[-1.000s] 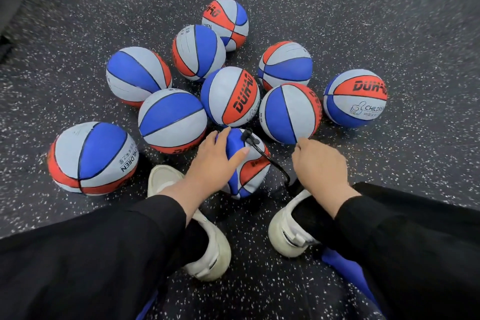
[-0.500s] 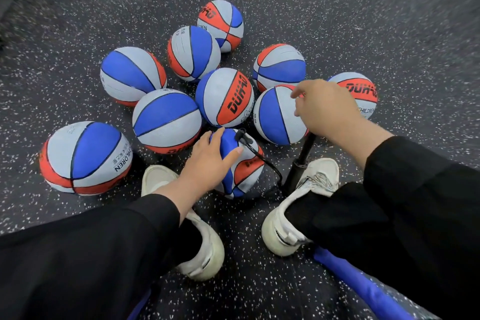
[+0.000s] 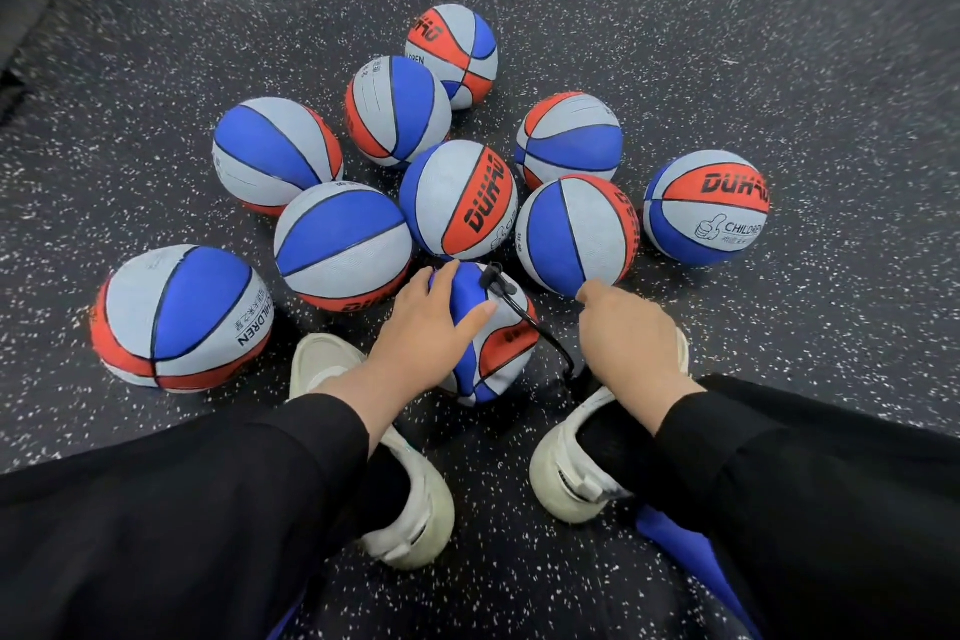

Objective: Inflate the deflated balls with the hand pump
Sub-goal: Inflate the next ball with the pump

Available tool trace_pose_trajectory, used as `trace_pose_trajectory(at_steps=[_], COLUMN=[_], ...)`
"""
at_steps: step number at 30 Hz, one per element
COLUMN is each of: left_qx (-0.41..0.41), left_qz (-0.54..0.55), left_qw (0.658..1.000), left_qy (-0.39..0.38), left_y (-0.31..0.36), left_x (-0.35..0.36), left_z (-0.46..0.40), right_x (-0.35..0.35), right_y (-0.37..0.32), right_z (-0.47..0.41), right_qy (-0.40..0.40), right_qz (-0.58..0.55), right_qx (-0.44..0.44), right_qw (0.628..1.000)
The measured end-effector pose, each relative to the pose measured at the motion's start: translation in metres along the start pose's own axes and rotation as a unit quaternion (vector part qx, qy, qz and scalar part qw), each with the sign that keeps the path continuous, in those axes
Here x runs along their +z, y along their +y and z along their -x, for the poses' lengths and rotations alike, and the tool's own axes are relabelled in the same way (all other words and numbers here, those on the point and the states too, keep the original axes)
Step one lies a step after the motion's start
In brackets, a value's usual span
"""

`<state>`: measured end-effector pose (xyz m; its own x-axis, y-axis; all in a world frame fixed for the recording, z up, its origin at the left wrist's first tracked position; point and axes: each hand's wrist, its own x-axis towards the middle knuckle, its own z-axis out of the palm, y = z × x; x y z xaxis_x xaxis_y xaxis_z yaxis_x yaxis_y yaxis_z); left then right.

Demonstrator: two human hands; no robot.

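A small, partly deflated blue, white and red ball [image 3: 498,343] lies on the floor between my two feet. My left hand [image 3: 426,327] holds it from the left, fingers and thumb curved over its top. A black hose [image 3: 524,312] runs from the ball's valve down to the pump's base [image 3: 579,379] by my right shoe. My right hand [image 3: 628,333] is fisted round the pump handle, which it hides, and is pushed low. Several round blue, white and red balls [image 3: 460,200] sit beyond on the floor.
Dark speckled rubber floor [image 3: 779,42] surrounds the cluster of balls. My white shoes [image 3: 410,509] flank the small ball, the right shoe [image 3: 571,473] beside the pump. Black sleeves fill the lower frame. A blue object [image 3: 680,541] lies under my right arm.
My right hand pulled the pump handle up half a second ago and has pushed it back down now. My left hand stayed on the small ball.
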<state>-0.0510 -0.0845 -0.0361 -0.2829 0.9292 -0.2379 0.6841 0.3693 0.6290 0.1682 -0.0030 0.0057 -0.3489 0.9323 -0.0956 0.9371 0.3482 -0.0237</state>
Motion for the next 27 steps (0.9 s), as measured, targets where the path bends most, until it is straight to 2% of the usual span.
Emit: trace_pose_trajectory(at_steps=[2, 10, 16, 19, 23, 27], left_qx=[-0.002, -0.006, -0.01, -0.013, -0.009, -0.006], left_qz=[0.001, -0.002, 0.005, 0.006, 0.005, 0.007], left_qw=[1.0, 1.0, 1.0, 1.0, 1.0, 1.0], left_qy=[-0.003, -0.006, -0.011, -0.01, -0.004, -0.004], left_y=[-0.001, 0.002, -0.001, -0.002, -0.002, -0.002], left_x=[-0.002, -0.002, -0.003, -0.001, -0.001, -0.001], left_z=[0.001, -0.001, 0.0, -0.001, -0.002, -0.002], right_x=[-0.01, -0.096, -0.056, -0.022, 0.005, 0.001], right_y=[0.004, 0.006, 0.001, 0.002, 0.001, -0.002], right_z=[-0.007, -0.054, -0.03, -0.015, 0.002, -0.002], right_qy=[-0.013, 0.047, 0.121, 0.102, 0.03, -0.005], right_qz=[-0.008, -0.059, -0.014, 0.017, 0.049, 0.002], right_qx=[-0.009, -0.016, 0.021, 0.011, -0.016, -0.02], right_qw=[1.0, 0.997, 0.992, 0.995, 0.998, 1.0])
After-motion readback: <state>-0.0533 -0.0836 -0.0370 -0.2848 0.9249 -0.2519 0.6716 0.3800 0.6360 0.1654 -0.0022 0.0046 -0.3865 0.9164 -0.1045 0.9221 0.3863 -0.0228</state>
